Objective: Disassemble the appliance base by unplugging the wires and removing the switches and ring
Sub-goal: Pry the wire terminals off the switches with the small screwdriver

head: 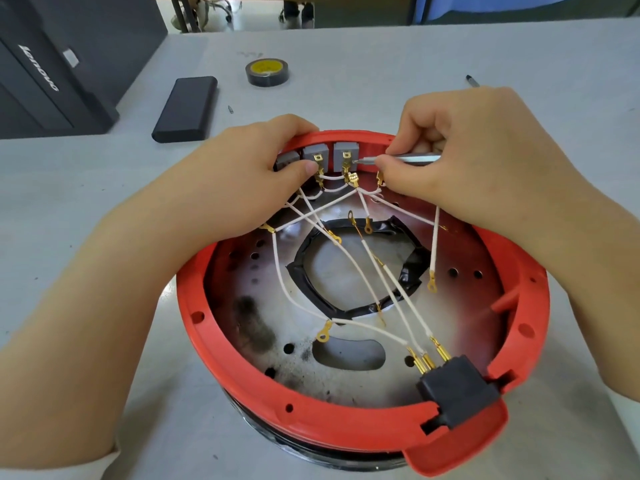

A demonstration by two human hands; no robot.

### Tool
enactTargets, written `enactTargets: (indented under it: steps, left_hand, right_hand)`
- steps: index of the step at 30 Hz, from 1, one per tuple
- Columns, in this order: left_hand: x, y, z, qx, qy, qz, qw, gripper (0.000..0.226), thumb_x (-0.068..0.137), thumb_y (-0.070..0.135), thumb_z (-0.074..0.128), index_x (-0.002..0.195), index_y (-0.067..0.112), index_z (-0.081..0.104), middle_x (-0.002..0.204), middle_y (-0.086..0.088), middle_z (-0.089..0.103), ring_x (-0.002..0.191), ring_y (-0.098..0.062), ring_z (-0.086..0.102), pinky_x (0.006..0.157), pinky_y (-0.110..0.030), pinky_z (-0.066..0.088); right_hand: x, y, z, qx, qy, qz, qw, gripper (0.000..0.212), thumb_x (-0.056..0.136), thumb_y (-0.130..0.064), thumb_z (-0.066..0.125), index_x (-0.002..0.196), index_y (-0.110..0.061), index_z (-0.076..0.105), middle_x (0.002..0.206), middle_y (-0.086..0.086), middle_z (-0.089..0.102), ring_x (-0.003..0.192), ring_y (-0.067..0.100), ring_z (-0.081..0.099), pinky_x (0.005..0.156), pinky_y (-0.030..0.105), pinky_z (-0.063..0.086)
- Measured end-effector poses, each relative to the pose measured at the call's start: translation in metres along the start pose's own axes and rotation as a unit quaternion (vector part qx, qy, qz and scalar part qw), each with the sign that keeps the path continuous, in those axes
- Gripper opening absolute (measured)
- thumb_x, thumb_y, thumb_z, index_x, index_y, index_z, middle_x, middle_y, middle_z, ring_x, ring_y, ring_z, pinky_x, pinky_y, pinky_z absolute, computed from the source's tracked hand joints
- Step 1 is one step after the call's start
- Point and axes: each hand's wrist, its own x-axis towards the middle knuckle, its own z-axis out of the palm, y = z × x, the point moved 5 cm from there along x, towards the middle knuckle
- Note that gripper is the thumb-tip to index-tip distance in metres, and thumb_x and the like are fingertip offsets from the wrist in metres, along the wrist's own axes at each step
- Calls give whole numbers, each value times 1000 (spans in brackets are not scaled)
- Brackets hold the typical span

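1. Right hand [460,157], in the head view, pinches a thin metal tool [401,159] between thumb and curled fingers, its tip pressed against the terminal side of the rightmost grey switch [345,154]

2. Left hand [256,168] grips the far rim of the red ring [311,420], fingers hooked over the edge and thumb pressed under the middle switch [316,154]; a third switch [286,160] sits half hidden beside that thumb

3. All three switches are seated in the far wall of the appliance base [263,292], which rests on the grey surface [104,216]. White wires [349,261] run from their brass tabs across the metal plate, some ending loose in ring lugs, three plugged into the black connector [453,389] at the near edge

4. I judge I'm at the stage of prying a spade terminal off the right switch

5. Risks as I see them: the tip could skip off the small brass tab and jab my left thumb, which is close by; levering too hard could bend the tab or tear a wire from its crimp; the tangled crossing wires could snag as one comes free
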Motion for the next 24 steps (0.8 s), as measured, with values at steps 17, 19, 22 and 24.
enactTargets:
  steps: [17, 19, 22, 24]
  left_hand:
    - [2, 1, -1, 6, 0, 12, 1000, 29, 95, 38, 47, 123, 41, 47, 79, 23, 50, 68, 10, 47, 57, -4, 30]
    - [2, 1, -1, 8, 1, 19, 1000, 30, 95, 37, 47, 124, 41, 48, 76, 26, 47, 66, 18, 47, 57, 1, 31]
    - [3, 2, -1, 9, 3, 29, 1000, 31, 94, 36, 48, 125, 42, 48, 73, 28, 47, 65, 26, 44, 57, 4, 30]
    - [4, 2, 0, 14, 6, 29, 999, 31, 94, 36, 47, 125, 43, 47, 73, 27, 47, 65, 21, 46, 56, 0, 32]
  right_hand:
    - [1, 3, 2, 5, -12, 5, 1000, 11, 83, -33, 67, 79, -23, 65, 69, -10, 64, 62, 12, 62, 66, 31, 47]
    - [1, 2, 2, -6, -19, 3, 1000, 12, 84, -34, 66, 80, -23, 65, 70, -10, 63, 64, 11, 60, 65, 29, 44]
    - [1, 0, 3, -33, -33, -3, 999, 13, 87, -35, 64, 84, -22, 65, 70, -14, 57, 72, 12, 55, 65, 32, 41]
    - [3, -2, 3, -71, -42, -8, 997, 14, 88, -36, 62, 84, -23, 63, 67, -15, 51, 69, 14, 49, 60, 31, 35]
